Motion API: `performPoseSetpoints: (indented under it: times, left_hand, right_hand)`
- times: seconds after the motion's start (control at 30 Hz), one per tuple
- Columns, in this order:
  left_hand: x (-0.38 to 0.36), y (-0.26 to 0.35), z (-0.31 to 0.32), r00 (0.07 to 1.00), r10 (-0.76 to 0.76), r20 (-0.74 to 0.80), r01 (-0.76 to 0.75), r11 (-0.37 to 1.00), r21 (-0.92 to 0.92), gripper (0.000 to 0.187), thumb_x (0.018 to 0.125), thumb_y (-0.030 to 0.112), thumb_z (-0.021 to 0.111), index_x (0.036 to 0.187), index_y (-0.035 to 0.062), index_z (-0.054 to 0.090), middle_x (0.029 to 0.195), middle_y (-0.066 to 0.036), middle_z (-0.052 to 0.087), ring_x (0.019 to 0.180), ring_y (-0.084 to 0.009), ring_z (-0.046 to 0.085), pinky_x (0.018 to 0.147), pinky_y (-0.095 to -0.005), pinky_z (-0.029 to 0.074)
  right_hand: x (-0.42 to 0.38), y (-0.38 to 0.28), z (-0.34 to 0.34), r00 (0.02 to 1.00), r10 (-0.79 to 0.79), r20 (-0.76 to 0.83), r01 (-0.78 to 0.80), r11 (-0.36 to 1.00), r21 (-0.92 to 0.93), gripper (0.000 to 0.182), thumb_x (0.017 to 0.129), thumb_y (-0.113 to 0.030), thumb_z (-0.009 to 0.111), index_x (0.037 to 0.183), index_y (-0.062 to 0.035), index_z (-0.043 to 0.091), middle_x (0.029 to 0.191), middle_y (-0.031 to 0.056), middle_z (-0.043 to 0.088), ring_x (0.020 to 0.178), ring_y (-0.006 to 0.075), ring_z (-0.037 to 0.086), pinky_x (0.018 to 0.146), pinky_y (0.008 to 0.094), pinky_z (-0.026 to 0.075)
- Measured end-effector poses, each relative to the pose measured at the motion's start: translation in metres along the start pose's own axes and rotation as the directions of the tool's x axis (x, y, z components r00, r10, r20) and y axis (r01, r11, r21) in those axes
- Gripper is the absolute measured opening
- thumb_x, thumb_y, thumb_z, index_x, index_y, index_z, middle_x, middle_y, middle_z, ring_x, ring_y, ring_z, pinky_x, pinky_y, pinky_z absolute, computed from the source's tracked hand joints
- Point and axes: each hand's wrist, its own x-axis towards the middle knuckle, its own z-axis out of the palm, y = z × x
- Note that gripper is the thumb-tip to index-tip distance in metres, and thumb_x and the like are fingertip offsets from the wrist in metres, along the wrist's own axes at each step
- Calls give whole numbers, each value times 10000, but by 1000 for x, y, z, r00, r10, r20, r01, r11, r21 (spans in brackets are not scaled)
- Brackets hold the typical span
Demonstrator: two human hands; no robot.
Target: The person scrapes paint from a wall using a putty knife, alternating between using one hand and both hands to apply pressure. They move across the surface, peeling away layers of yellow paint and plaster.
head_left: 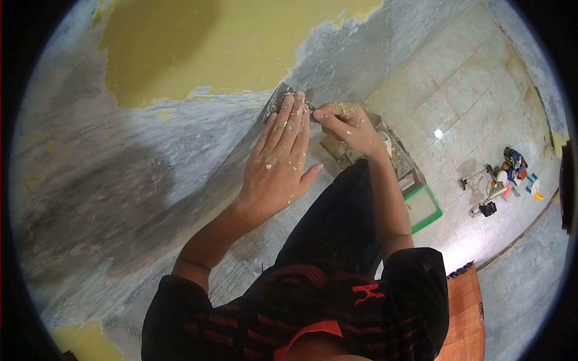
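Note:
My left hand [279,157] lies with its fingers stretched flat over the blade of a metal scraper [275,99], pressing it toward the wall. Closed around the scraper's handle end is my right hand [354,127], just to the right of the left fingertips. Both hands are speckled with pale paint flakes. The blade sits at the lower edge of a yellow paint patch [223,51], where bare grey wall [208,129] begins. Most of the handle is hidden inside my right hand.
Right of my legs stands a green-rimmed container [435,210] beside a box-like object [394,150] under my right arm. Several tools and items [500,180] lie on the tiled floor [457,108]. An orange-brown panel [466,313] is at the lower right.

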Motion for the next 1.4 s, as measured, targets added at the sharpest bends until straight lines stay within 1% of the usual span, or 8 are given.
performPoseSetpoints:
  times: [0.37, 0.43, 0.57, 0.63, 0.77, 1.0, 1.2, 1.4]
  left_hand:
    - [-3, -5, 0, 1000, -7, -10, 7, 998, 62, 965, 946, 415, 746, 1646, -74, 298, 1745, -257, 245, 1641, -407, 190, 1317, -527, 211]
    - [-4, -4, -5, 999, -12, -29, 16, 992, 122, 972, 946, 445, 738, 1645, -73, 305, 1742, -262, 251, 1639, -412, 195, 1309, -552, 203]
    - [-13, 0, -41, 985, -73, -153, 118, 945, 306, 980, 941, 471, 734, 1641, -75, 318, 1741, -266, 257, 1638, -417, 202, 1299, -567, 200]
    - [-16, 2, -41, 993, -41, -113, 72, 956, 284, 977, 940, 488, 729, 1635, -74, 334, 1735, -270, 270, 1638, -413, 209, 1296, -565, 199]
    - [-14, -1, -21, 1000, 4, 3, -4, 999, 44, 987, 921, 474, 753, 1628, -79, 343, 1732, -268, 281, 1639, -390, 218, 1308, -528, 205]
    - [-10, -1, -13, 1000, 9, -19, -8, 998, 61, 1006, 916, 460, 771, 1632, -85, 322, 1731, -279, 272, 1634, -406, 226, 1307, -531, 206]
    - [-9, 0, -16, 1000, -3, 19, 2, 999, 39, 1005, 932, 476, 758, 1639, -83, 312, 1730, -281, 272, 1632, -413, 227, 1303, -544, 207]
    - [-9, 0, -18, 1000, -10, 24, 9, 999, 51, 1023, 932, 494, 752, 1647, -78, 295, 1739, -276, 254, 1635, -406, 217, 1306, -538, 205]
  right_hand:
    - [11, 9, 3, 998, 50, 37, -54, 993, 106, 291, 1050, -275, 723, 937, -22, 811, 633, -56, 514, 597, 45, 441, 534, 278, 335]
    - [18, 4, 16, 987, -158, -16, 159, 984, 87, 278, 1046, -257, 723, 918, -26, 809, 624, -53, 526, 581, 43, 433, 517, 283, 328]
    - [44, -42, 48, 959, -282, 39, 267, 938, 222, 327, 1083, -233, 671, 828, -32, 707, 624, -40, 513, 568, 45, 421, 505, 260, 306]
    - [29, -41, 37, 981, -170, 99, 163, 984, 71, 249, 1060, -231, 703, 931, -35, 787, 601, -52, 505, 559, 41, 422, 502, 286, 320]
    - [-3, -22, 24, 993, 98, 72, -111, 973, 204, 328, 1083, -275, 676, 884, -29, 762, 595, -64, 476, 550, 39, 406, 502, 269, 300]
    - [6, -17, 12, 991, 53, 119, -69, 989, 130, 346, 1079, -294, 684, 898, -10, 758, 595, -66, 473, 550, 36, 396, 506, 269, 293]
    - [-10, -14, 25, 996, 71, 61, -84, 963, 257, 362, 1079, -292, 683, 863, -9, 752, 603, -60, 481, 557, 36, 405, 507, 274, 299]
    - [-1, -18, 22, 999, 27, 47, -33, 992, 122, 335, 1074, -291, 692, 881, -27, 766, 615, -50, 511, 570, 34, 423, 512, 268, 317]
